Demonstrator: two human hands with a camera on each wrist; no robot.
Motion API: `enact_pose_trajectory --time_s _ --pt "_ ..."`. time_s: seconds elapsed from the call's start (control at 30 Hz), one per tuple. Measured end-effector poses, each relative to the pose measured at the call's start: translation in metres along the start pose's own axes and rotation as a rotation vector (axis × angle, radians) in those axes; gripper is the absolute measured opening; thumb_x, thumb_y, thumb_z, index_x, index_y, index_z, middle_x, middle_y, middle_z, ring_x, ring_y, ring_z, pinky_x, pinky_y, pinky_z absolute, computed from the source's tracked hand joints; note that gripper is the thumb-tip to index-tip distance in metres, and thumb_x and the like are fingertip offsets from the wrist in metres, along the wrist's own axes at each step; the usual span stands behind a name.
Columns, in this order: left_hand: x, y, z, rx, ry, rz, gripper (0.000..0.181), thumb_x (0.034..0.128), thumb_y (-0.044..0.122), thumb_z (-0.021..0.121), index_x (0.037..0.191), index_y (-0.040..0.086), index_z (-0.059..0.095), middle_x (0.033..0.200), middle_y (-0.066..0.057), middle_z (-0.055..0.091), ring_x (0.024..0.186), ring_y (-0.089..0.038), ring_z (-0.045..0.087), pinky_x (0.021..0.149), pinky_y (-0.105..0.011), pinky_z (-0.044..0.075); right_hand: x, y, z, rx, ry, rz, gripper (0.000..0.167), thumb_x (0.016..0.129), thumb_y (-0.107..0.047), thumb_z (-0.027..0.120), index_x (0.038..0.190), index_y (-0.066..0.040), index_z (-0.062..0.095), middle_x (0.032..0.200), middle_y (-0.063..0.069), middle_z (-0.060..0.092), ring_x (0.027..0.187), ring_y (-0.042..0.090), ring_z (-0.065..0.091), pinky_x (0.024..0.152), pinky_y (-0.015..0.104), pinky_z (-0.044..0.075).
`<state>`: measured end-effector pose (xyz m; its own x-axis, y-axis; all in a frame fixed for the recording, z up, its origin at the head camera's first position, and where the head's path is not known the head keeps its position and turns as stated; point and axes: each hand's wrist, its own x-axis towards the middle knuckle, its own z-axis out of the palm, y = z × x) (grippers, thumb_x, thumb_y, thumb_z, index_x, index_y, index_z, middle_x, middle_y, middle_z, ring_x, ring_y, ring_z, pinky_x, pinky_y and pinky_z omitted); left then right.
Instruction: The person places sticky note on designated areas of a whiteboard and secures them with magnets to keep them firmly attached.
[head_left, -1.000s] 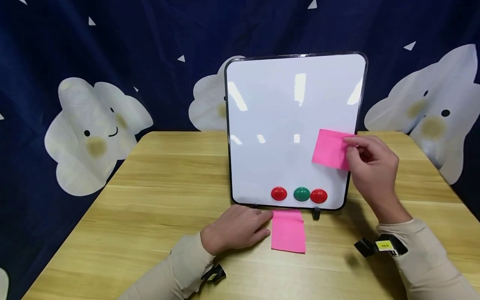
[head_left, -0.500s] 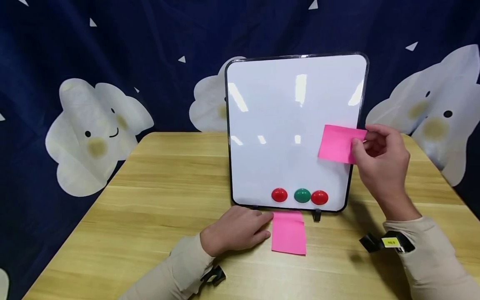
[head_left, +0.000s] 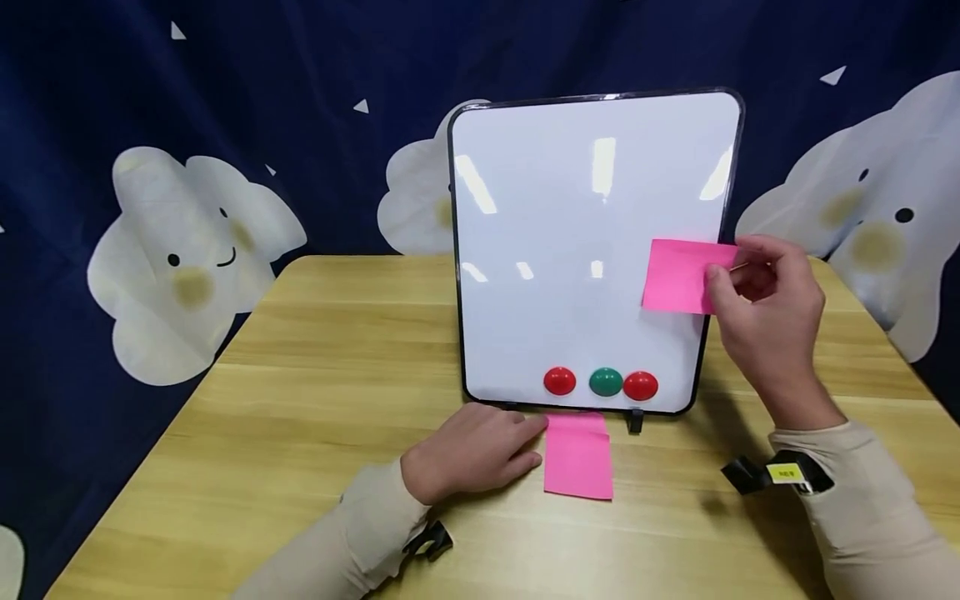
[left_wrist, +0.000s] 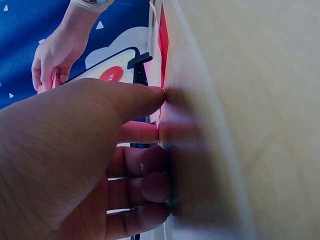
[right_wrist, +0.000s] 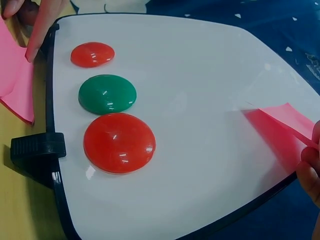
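Note:
My right hand pinches a pink sticky note by its right edge, between thumb and fingers. The note is in front of the right side of a white board; in the right wrist view its sheet stands off the surface at an angle. With its fingertips down on the table, my left hand touches the upper left corner of more pink sticky notes lying below the board. How many sheets lie there I cannot tell.
Two red magnets and a green magnet sit along the board's lower edge. A black foot props the board on the wooden table. Behind hangs a dark blue curtain with cloud prints.
My right hand has moved right and slightly up with the pink sticky note, which now reaches past the board's right edge. My left hand has stayed in place.

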<state>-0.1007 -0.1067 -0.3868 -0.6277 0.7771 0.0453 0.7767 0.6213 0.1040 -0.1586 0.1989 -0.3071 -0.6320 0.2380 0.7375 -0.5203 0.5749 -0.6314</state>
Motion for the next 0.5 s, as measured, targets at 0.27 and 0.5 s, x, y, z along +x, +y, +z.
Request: enact_pose_trajectory --time_s 0.27,0.5 --pt "0.003 0.001 -0.002 0.014 -0.008 -0.001 0.016 0.0994 0.034 0.057 0.1 0.018 0.059 0.064 0.012 0.044 0.054 -0.005 0.042 0.048 -0.022 0.032 0.002 0.009 -0.002 -0.005 0.009 0.042 0.043 0.087 0.005 0.068 0.129 0.002 0.059 0.104 -0.006 0.059 0.08 -0.002 0.055 0.076 0.012 0.045" --pt "0.003 0.001 0.0 0.012 -0.01 -0.001 0.016 0.0998 0.034 0.056 0.098 0.018 0.057 0.063 0.012 0.043 0.053 -0.005 0.041 0.047 -0.021 0.031 0.002 0.017 0.002 -0.023 0.014 0.036 0.041 0.087 0.003 0.07 0.126 0.007 0.058 0.102 -0.006 0.058 0.08 -0.001 0.055 0.075 0.014 0.044"
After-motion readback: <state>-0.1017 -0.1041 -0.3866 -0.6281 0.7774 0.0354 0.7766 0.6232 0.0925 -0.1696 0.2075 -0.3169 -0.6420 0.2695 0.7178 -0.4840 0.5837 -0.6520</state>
